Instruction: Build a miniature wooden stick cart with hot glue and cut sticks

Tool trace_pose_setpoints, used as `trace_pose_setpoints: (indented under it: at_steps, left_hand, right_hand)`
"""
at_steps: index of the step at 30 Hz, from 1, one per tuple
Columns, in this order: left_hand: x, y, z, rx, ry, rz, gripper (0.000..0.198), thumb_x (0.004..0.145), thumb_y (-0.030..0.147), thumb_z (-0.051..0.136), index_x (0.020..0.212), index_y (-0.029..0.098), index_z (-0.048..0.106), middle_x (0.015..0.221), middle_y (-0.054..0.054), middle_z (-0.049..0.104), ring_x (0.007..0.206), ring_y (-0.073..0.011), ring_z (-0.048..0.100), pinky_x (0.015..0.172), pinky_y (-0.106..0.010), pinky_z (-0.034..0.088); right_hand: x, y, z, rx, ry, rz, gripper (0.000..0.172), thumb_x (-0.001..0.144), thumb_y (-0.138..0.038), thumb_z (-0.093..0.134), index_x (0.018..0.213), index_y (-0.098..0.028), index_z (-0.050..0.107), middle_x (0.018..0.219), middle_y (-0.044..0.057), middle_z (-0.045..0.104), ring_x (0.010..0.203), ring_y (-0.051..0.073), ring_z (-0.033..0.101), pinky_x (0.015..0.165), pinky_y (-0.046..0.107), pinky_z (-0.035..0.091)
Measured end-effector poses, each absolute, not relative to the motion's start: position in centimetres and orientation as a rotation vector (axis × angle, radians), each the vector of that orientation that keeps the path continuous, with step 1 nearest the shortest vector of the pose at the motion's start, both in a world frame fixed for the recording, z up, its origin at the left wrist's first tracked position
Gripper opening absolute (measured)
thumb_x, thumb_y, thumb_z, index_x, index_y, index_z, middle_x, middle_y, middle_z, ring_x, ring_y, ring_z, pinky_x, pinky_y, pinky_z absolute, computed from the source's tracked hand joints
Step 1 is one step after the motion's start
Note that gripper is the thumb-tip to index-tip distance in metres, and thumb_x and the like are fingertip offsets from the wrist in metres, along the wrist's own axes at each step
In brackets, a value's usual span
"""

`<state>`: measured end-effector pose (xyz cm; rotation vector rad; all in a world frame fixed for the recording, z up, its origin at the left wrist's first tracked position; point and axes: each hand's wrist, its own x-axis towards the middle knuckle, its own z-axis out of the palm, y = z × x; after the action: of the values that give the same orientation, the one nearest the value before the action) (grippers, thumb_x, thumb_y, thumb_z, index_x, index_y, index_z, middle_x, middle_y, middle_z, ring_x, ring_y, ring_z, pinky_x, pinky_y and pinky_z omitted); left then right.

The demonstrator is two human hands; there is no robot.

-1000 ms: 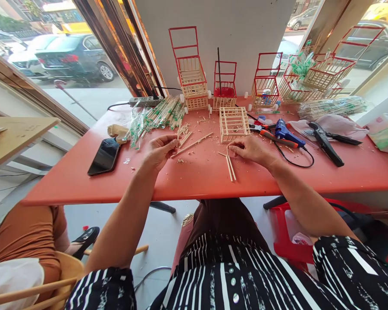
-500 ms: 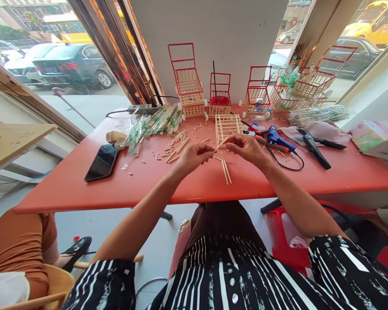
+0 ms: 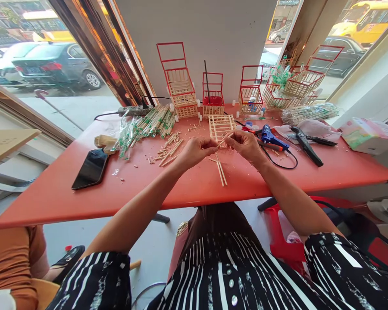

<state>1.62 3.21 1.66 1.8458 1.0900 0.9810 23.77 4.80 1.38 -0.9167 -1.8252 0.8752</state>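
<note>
Both hands are working above the middle of the red table (image 3: 187, 189), raised a little off its surface. The left hand (image 3: 194, 151) and the right hand (image 3: 245, 144) are each pinching an end of one thin bamboo stick (image 3: 222, 141), fingers closed narrowly on it, so the stick is spanning the small gap between them. Just below the hands, two loose sticks (image 3: 221, 172) are lying side by side on the table, pointing toward the near edge. Right behind the stick, a small bamboo lattice frame (image 3: 220, 125) is sitting flat. A scatter of cut stick pieces (image 3: 170, 151) is lying to the left of it, and farther left a black phone (image 3: 90, 168) is resting near the left edge. To the right of the right hand, a blue glue gun (image 3: 273, 137) is lying with its cord curling. Red-framed stick carts (image 3: 181, 92) are standing along the far edge.
</note>
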Motion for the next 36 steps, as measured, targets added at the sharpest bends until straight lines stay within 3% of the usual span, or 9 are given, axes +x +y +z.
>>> trace_pose_setpoints:
  at_steps: [7,14,25,32,36]
  left_hand:
    - [4.3,1.8,-1.5,1.785,1.037,1.27,0.015,0.091,0.032,0.068,0.088,0.019,0.076,0.077,-0.001,0.073,0.073,-0.0155,0.064,0.071,-0.026,0.048]
    - [4.4,0.0,-2.1,1.727,1.033,1.206,0.018,0.099,0.032,0.06,0.093,0.019,0.07,0.079,0.0,0.067,0.073,-0.0141,0.059,0.07,-0.025,0.045]
    - [3.9,-0.7,-1.1,1.714,1.009,1.135,0.021,0.101,0.036,0.056,0.089,0.02,0.064,0.068,0.004,0.054,0.066,-0.0131,0.051,0.068,-0.025,0.039]
    - [3.2,0.1,-1.1,1.693,1.039,1.083,0.021,0.098,0.036,0.058,0.086,0.02,0.064,0.061,0.005,0.049,0.056,-0.0115,0.044,0.058,-0.025,0.034]
    - [2.4,0.8,-0.9,1.489,1.012,1.263,0.024,0.097,0.042,0.063,0.088,0.02,0.065,0.058,0.007,0.044,0.049,-0.0096,0.038,0.049,-0.024,0.028]
  right_hand:
    - [23.6,3.9,1.7,-0.924,-1.819,0.839,0.051,0.091,-0.07,0.076,0.077,-0.021,0.068,0.076,0.001,0.069,0.07,0.015,0.057,0.067,0.03,0.045]
    - [23.5,3.3,1.6,-0.896,-1.789,0.869,0.041,0.093,-0.061,0.081,0.085,-0.022,0.071,0.075,-0.001,0.068,0.066,0.013,0.058,0.063,0.028,0.044]
    - [23.8,3.4,1.5,-0.944,-1.785,0.894,0.048,0.089,-0.067,0.083,0.08,-0.022,0.071,0.068,-0.001,0.066,0.06,0.013,0.057,0.058,0.028,0.043]
    - [23.8,3.0,2.1,-0.95,-1.816,0.779,0.062,0.101,-0.076,0.062,0.071,-0.021,0.069,0.065,0.001,0.065,0.06,0.012,0.056,0.059,0.028,0.044]
    - [24.3,3.6,2.2,-0.959,-1.636,0.706,0.064,0.097,-0.081,0.063,0.076,-0.022,0.073,0.064,0.0,0.064,0.055,0.011,0.053,0.054,0.027,0.042]
